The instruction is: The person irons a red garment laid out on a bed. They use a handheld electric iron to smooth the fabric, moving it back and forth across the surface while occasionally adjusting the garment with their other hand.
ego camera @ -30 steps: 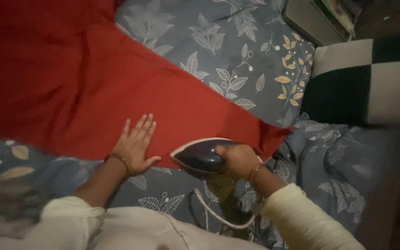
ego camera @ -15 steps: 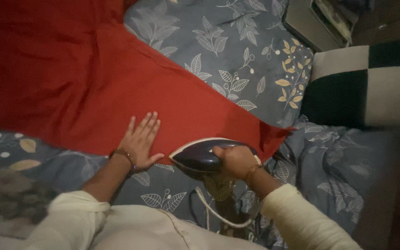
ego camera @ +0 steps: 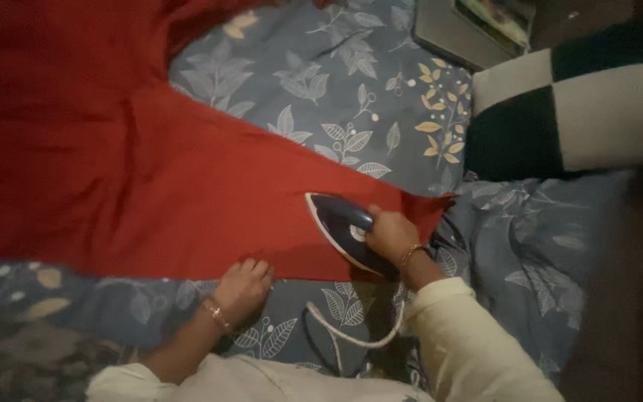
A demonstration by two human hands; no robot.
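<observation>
Two hands work on one large red cloth (ego camera: 113, 171), which lies spread flat over a bed covered with a blue sheet (ego camera: 351, 104) printed with leaves. The cloth fills the picture from 9 o'clock to 12 o'clock and narrows toward a corner near 3 o'clock of the centre, just beside the iron.

The right hand (ego camera: 390, 234) is closed around the handle of a dark blue iron (ego camera: 344, 227). The iron rests with its flat side down on the narrow end of the cloth, its tip pointing toward 10 o'clock, so the heat meets the fabric and not the sheet. The grip on the handle looks firm, probably because the iron needs both pressure and steering.

The left hand (ego camera: 241, 286) lies at about 7 o'clock from the iron, near it but not touching it. Its fingers are bent and press on the lower edge of the cloth; whether they pinch the edge or only press it down, I cannot tell. I judge that this hand keeps the fabric tight and in place, so it does not wrinkle or slide under the iron.

A white cord (ego camera: 351, 335) runs in a curve at 6 o'clock from the iron, between the two arms, away from the hot plate.

At 2 o'clock a pillow (ego camera: 589, 112) with dark and pale squares lies on the bed, well apart from the cloth.
</observation>
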